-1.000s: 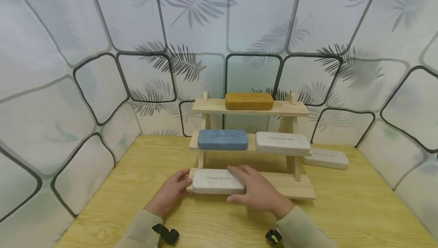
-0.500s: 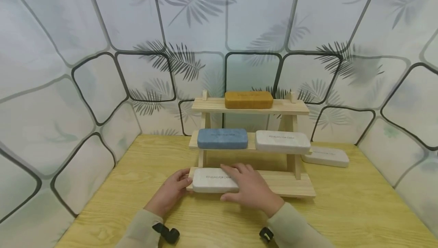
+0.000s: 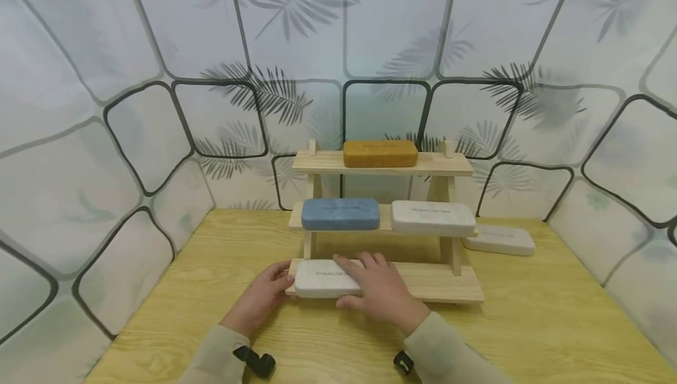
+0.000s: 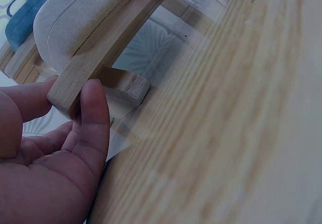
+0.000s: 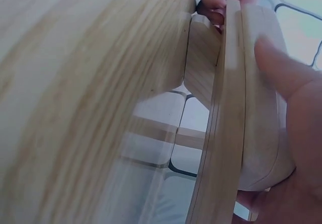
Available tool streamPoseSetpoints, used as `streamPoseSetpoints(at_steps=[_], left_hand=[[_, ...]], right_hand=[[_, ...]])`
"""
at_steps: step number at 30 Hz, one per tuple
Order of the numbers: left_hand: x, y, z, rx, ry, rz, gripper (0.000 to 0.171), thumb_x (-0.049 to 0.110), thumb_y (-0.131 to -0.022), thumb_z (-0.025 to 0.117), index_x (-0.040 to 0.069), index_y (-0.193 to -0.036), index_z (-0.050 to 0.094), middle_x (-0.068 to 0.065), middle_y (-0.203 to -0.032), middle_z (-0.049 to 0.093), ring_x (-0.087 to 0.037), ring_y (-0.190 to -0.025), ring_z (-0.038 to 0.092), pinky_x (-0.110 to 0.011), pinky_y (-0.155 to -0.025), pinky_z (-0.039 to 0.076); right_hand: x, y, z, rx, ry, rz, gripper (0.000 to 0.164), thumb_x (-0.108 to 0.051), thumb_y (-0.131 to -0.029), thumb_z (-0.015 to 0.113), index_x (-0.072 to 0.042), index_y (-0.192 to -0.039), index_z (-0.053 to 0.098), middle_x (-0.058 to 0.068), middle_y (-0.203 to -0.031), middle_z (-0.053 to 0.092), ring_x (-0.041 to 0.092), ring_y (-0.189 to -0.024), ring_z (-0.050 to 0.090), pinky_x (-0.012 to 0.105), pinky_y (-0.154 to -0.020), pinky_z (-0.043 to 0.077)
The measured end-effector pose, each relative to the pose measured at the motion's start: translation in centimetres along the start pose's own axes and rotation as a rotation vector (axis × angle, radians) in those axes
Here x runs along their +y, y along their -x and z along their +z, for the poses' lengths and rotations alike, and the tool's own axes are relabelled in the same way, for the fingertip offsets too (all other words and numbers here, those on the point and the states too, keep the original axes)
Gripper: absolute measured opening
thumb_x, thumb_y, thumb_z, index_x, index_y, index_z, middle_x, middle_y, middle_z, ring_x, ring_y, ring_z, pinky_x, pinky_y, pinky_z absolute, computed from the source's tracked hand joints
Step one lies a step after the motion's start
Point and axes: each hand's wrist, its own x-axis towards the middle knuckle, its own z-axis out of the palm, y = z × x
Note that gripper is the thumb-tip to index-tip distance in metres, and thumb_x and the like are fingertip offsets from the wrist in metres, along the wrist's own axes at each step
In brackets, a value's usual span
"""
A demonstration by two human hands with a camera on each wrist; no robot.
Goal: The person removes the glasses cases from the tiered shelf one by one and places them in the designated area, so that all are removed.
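- The left hand (image 3: 261,294) pinches the left end of the bottom shelf (image 3: 439,282); slack there might let it skid.
- The right hand (image 3: 379,293) grasps the white case (image 3: 321,279) lying on it, near that end; overpushing leftward could tip it off.

lower white case (image 3: 319,280): matt, smooth | shelf rack (image 3: 439,282): matt wood | table (image 3: 545,319): smooth, wood-grained
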Motion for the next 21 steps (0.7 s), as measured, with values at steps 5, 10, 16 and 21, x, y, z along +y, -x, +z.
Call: streamPoseSetpoints(at_steps=[5,10,16,21], left_hand=[[-0.04,0.03,0.00,0.007,0.006,-0.007,0.054,0.015,-0.106,0.055,-0.005,-0.152,0.034,-0.025,-0.135,0.053,-0.027,-0.113,0.060,-0.039,-0.088,0.056],[-0.07,0.11,-0.04,0.008,0.001,-0.016,0.055,0.016,-0.106,0.055,-0.006,-0.152,0.034,-0.025,-0.136,0.053,-0.028,-0.113,0.061,-0.040,-0.088,0.056],[0.02,0.29,0.05,0.008,-0.012,-0.008,0.054,0.016,-0.106,0.055,-0.006,-0.152,0.035,-0.024,-0.134,0.054,-0.027,-0.111,0.061,-0.041,-0.089,0.056],[0.20,0.22,0.14,0.005,-0.009,0.003,0.054,0.015,-0.106,0.054,-0.006,-0.152,0.035,-0.024,-0.133,0.054,-0.027,-0.111,0.060,-0.042,-0.088,0.056]], right_hand=[[-0.32,0.01,-0.15,-0.015,0.013,0.007,0.079,-0.060,-0.091,0.066,-0.033,-0.159,0.035,0.014,-0.140,0.049,0.037,-0.124,0.047,0.060,-0.093,0.046],[-0.41,0.10,-0.08,-0.023,0.025,-0.002,0.078,-0.059,-0.092,0.064,-0.035,-0.160,0.032,0.015,-0.138,0.050,0.037,-0.122,0.048,0.057,-0.093,0.047],[-0.32,0.23,0.07,-0.013,0.040,-0.018,0.079,-0.058,-0.093,0.064,-0.033,-0.160,0.032,0.016,-0.136,0.050,0.036,-0.120,0.048,0.055,-0.092,0.049],[-0.05,0.43,0.06,-0.001,0.049,-0.041,0.079,-0.058,-0.093,0.063,-0.032,-0.161,0.031,0.016,-0.135,0.050,0.034,-0.118,0.049,0.051,-0.092,0.049]])
